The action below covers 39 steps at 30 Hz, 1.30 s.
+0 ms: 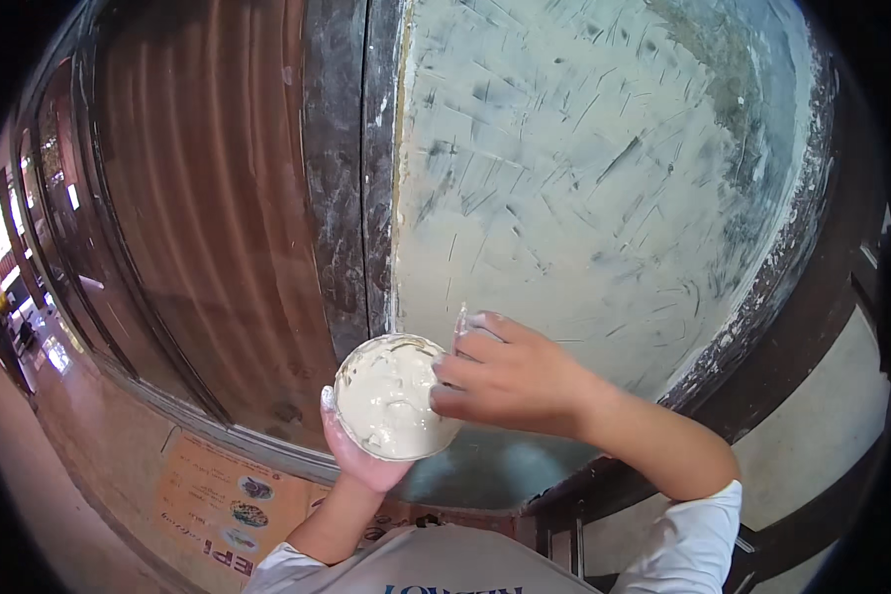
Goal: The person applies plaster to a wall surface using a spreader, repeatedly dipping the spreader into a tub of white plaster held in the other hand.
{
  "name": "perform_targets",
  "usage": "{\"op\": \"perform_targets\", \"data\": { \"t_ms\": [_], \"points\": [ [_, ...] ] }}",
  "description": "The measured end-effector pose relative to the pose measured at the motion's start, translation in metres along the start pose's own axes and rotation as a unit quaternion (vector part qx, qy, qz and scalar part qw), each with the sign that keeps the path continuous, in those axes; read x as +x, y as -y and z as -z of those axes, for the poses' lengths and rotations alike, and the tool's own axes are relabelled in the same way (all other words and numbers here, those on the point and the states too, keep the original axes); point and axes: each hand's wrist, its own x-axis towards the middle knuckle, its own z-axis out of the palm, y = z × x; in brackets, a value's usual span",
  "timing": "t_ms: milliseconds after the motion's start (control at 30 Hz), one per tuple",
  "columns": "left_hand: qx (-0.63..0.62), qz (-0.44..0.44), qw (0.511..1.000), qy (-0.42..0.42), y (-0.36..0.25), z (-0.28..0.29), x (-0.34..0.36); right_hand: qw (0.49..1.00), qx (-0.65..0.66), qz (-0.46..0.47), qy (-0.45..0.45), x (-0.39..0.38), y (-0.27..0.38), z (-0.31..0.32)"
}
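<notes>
A round tub of white putty [391, 401] rests in my left hand [351, 457], which cups it from below and the left side. White smears cover the left thumb at its rim. My right hand [505, 376] is over the tub's right edge, fingers curled and whitened with putty. Between them a thin, putty-smeared scraper [461, 319] shows nearly edge-on; most of it is hidden by the hand. Before me stands a wall panel [564, 198] coated in pale putty, with many dark streaks and grey patches showing through.
A dark wooden post [342, 178] borders the panel on the left, beside a glass pane with a brown curtain [198, 198] behind it. An orange printed sheet [218, 500] lies at lower left. Dark framing with pale panels [812, 416] stands at right.
</notes>
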Motion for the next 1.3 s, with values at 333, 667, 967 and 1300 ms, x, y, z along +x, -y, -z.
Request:
{"op": "perform_targets", "data": {
  "t_ms": [333, 667, 967, 1300],
  "points": [
    [-0.011, 0.009, 0.999, 0.046, 0.003, 0.004, 0.0, 0.999, 0.035, -0.041, -0.006, 0.009, 0.008, 0.002],
    [0.007, -0.004, 1.0, 0.021, 0.009, 0.005, -0.002, 0.998, 0.03, -0.051, 0.003, 0.013, 0.008, 0.003],
    [0.018, -0.013, 1.0, 0.018, 0.012, 0.003, -0.003, 0.997, 0.054, -0.054, -0.012, 0.008, 0.016, 0.002],
    [0.038, -0.021, 0.999, 0.032, 0.013, 0.009, -0.003, 0.992, 0.085, -0.088, -0.009, 0.014, 0.013, 0.004]
  ]
}}
